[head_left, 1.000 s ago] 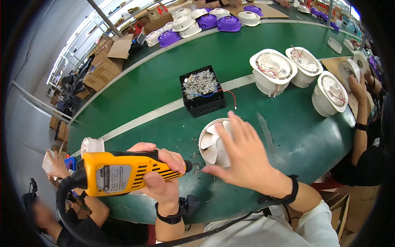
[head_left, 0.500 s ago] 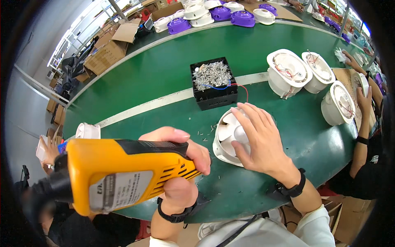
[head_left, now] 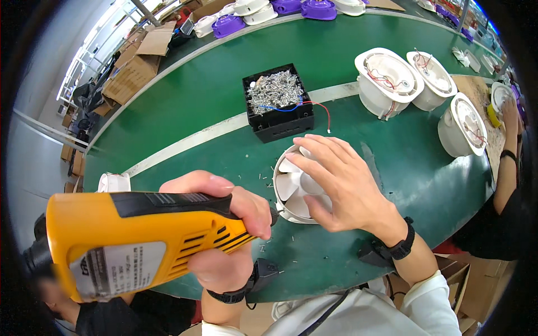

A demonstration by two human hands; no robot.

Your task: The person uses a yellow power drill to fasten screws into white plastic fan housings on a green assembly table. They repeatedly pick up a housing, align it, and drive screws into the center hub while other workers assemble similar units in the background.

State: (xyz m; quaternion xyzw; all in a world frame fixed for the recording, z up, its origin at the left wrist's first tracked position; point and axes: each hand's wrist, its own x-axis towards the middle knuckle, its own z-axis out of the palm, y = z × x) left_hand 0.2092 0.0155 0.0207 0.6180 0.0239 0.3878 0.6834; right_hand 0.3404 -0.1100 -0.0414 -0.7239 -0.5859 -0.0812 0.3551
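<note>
My left hand (head_left: 227, 266) is closed around a yellow and black electric screwdriver (head_left: 185, 235), its body angled across the lower left of the view. The screwdriver's dark tip is close beside the left rim of a round white fan housing (head_left: 288, 185); whether they touch I cannot tell. White blades and a hub show inside that housing. Spread over its right side is my right hand (head_left: 344, 193), fingers apart on the rim and thumb near the hub. Beyond it stands a black box (head_left: 283, 131) heaped with small metal screws (head_left: 276, 92).
Three white housings (head_left: 386, 84) with wires stand at the right, near a co-worker's hand (head_left: 510, 120). Loose screws (head_left: 263, 246) lie on the green table (head_left: 190, 95). Purple and white housings (head_left: 319, 10) line the far edge. Another white part (head_left: 114, 182) sits at the left.
The screwdriver has swung left, and its dark tip now shows beside the fan housing's rim. The whole view has shifted slightly. My right hand stays on the housing.
</note>
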